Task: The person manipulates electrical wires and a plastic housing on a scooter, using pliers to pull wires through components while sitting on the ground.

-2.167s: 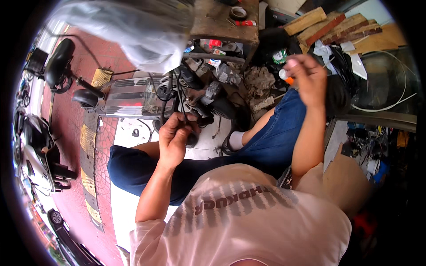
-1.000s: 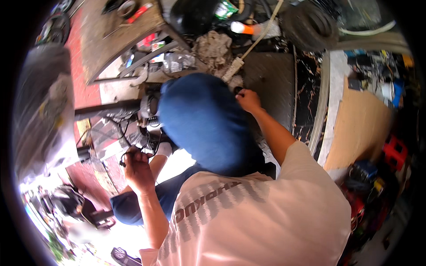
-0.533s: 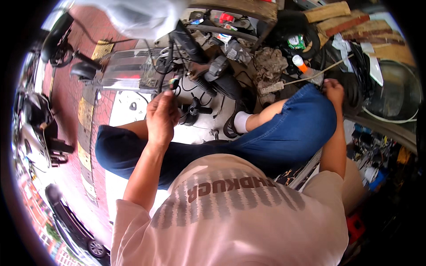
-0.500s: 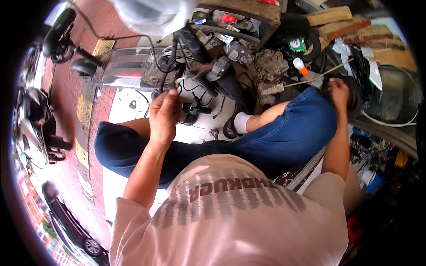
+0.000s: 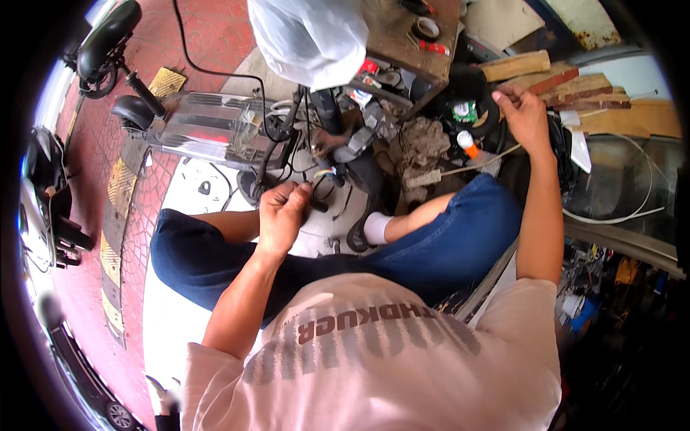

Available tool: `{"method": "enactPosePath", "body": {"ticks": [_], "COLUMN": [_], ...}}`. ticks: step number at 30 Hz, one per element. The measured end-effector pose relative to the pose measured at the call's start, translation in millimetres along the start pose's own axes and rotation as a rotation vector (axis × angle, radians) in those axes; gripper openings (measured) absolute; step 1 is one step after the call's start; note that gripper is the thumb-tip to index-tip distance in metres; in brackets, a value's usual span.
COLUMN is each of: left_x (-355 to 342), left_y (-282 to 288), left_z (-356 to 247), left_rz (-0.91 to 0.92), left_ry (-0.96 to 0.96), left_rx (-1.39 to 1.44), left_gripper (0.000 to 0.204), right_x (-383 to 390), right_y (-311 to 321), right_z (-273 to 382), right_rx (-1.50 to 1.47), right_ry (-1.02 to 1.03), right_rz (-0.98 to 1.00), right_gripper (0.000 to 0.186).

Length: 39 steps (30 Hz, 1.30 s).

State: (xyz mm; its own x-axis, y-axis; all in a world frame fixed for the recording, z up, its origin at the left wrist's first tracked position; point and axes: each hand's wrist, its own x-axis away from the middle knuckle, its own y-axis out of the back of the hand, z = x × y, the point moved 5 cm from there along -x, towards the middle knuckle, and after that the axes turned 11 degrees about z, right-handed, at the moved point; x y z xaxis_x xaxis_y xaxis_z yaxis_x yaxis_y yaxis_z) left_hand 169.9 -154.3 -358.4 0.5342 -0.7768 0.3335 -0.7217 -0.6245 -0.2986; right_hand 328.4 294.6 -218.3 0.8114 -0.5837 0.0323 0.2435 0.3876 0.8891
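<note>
My left hand (image 5: 284,215) is closed, thumb against the bent fingers, above the floor in front of my crossed legs. Whatever it pinches is hidden or too small to make out. Just beyond it lie loose coloured wires (image 5: 327,174) and the dark tubes of a scooter whose seat (image 5: 109,42) stands at the far left. My right hand (image 5: 525,115) is raised over the clutter at the right, thumb and fingers apart, nothing visible in it. Closest to it are a green packet (image 5: 464,111), a white bottle with an orange lower part (image 5: 467,144) and wooden boards (image 5: 514,66).
A white plastic bag (image 5: 309,43) hangs at the top centre. Behind it, a wooden bench (image 5: 410,50) bears a tape roll (image 5: 425,29) and a red-handled tool (image 5: 434,48). A power strip (image 5: 424,179) with a pale cable lies ahead of my knee. A glass-topped case (image 5: 625,183) stands at the right.
My right hand has moved up and away from my knee toward the boards, its fingers spreading. My left hand has shifted slightly nearer and to the right, still closed. The view has shifted.
</note>
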Motion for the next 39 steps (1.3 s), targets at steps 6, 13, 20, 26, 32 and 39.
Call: {"method": "enactPosePath", "body": {"ticks": [6, 13, 20, 26, 32, 39], "left_x": [-2.3, -8.8, -23.4, -27.7, -27.5, -5.7], "left_y": [7.3, -8.0, -16.0, 17.6, 11.8, -68.3], "left_z": [14.2, 17.5, 11.1, 35.6, 63.2, 10.2], "left_rz": [-0.011, 0.014, 0.037, -0.148, 0.223, 0.150], "left_ry": [0.055, 0.134, 0.151, 0.112, 0.134, 0.282], "left_rx": [-0.031, -0.172, -0.364, -0.479, -0.739, -0.534], "left_gripper": [0.034, 0.031, 0.029, 0.020, 0.033, 0.025], "right_x": [94.5, 398.4, 524.6, 536.6, 533.8, 545.4], "right_y": [-65.4, -263.2, -371.5, -382.3, -365.3, -397.5], "right_z": [-189.5, -199.5, -96.0, -78.1, -85.2, -84.7], "right_rx": [-0.098, -0.009, 0.003, 0.019, -0.107, -0.049], "right_ry": [-0.404, -1.001, -0.963, -0.933, -0.996, -1.052], "right_rz": [-0.103, 0.215, 0.363, 0.339, 0.234, 0.143], "right_gripper": [0.031, 0.060, 0.083, 0.098, 0.083, 0.080]}}
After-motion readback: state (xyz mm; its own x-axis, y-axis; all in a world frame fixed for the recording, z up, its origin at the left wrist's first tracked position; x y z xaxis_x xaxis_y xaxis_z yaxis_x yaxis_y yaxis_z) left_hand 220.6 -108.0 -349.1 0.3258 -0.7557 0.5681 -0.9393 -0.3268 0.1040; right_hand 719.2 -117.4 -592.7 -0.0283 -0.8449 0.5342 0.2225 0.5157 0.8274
